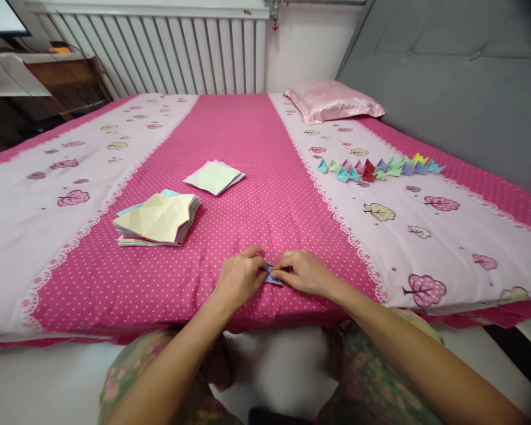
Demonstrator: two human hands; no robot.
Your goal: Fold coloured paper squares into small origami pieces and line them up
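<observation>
A small folded piece of purple paper lies at the near edge of the bed, partly hidden by my fingers. My left hand pinches its left side. From the right, my right hand grips the same paper between thumb and fingers. Beyond my left hand rests a thick stack of creased paper sheets, pale yellow on top. A thinner stack of square sheets, pale green on top, lies farther back.
Several small folded paper boats in many colours stand in rows on the right of the pink bedspread. Behind them is a pink pillow by the grey headboard. A white radiator lines the far wall.
</observation>
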